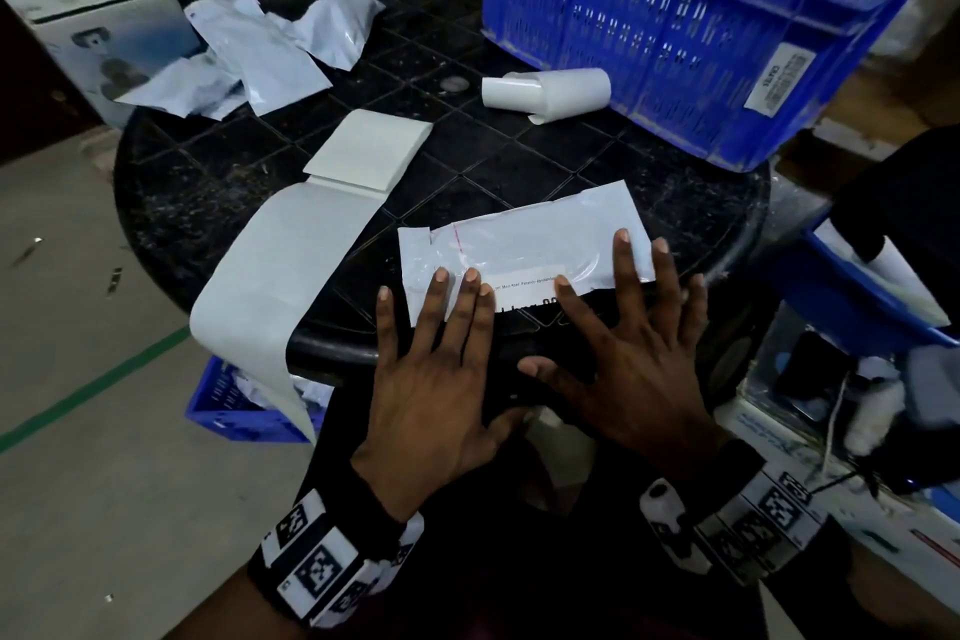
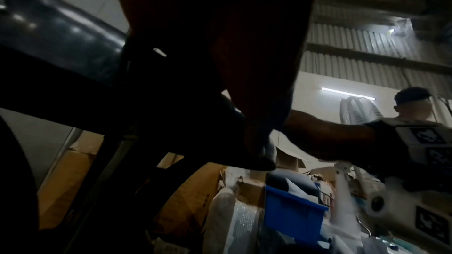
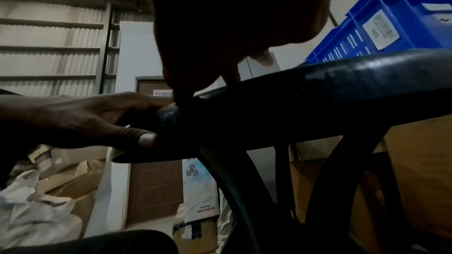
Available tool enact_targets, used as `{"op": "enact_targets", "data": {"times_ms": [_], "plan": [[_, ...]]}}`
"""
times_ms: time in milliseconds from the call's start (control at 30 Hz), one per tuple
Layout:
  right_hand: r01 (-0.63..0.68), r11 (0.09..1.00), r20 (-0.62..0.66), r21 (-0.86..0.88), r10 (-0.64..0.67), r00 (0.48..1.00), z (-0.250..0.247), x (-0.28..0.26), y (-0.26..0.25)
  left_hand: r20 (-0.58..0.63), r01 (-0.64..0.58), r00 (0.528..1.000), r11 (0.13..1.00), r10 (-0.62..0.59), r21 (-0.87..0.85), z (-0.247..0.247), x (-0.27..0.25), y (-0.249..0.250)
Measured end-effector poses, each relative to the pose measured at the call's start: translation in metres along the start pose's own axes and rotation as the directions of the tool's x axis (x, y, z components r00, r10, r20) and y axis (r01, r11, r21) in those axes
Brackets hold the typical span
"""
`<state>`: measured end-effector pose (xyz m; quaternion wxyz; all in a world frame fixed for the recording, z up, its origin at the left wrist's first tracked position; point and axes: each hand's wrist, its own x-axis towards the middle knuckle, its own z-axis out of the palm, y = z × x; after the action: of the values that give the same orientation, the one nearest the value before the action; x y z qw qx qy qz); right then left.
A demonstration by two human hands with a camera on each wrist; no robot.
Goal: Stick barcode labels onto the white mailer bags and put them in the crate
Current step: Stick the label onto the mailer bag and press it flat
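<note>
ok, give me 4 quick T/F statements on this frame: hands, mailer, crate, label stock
1. Both hands, left hand and right hand, lie flat with straight fingers on the white mailer bag. True.
2. The mailer bag is already in the blue crate. False: it lies on the black table, near its front edge.
3. A curled white label roll lies beside the crate. True.
4. The spare mailer bags are stacked inside the crate. False: they lie loose at the table's far left.

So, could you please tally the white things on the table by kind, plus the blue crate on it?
Mailer under the hands: 1
Crumpled mailers, far left: roughly 3
Label pad: 1
Label roll: 1
Backing strip: 1
Crate: 1
Total: about 8
</note>
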<state>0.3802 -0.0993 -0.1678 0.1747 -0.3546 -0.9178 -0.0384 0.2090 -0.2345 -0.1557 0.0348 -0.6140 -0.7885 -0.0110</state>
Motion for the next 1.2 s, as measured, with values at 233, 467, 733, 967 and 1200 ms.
{"op": "enact_targets", "data": {"times_ms": [233,467,733,967,1200], "plan": [[0.081,0.996,-0.144,0.036,-0.075,0.987,-0.006,0.008,0.006,-0.193,-0.026,0.981,0.993,0.005,-0.111,0.011,-0.007,-0.004],[0.083,0.995,-0.054,-0.061,-0.087,0.995,0.007,0.001,-0.001,-0.211,0.044,0.976,0.996,-0.058,-0.072,0.013,-0.011,-0.002],[0.049,0.999,-0.138,0.022,-0.045,0.989,-0.002,-0.011,0.017,-0.280,0.082,0.954,0.991,-0.110,-0.110,0.004,-0.009,-0.004],[0.124,0.992,-0.148,0.018,-0.120,0.982,-0.011,-0.004,0.024,-0.352,-0.067,0.935,0.996,0.040,-0.066,0.002,-0.006,-0.013],[0.174,0.983,-0.144,0.053,-0.165,0.976,-0.001,0.007,0.031,-0.388,-0.093,0.919,0.994,0.065,-0.054,0.023,0.000,-0.019]]}}
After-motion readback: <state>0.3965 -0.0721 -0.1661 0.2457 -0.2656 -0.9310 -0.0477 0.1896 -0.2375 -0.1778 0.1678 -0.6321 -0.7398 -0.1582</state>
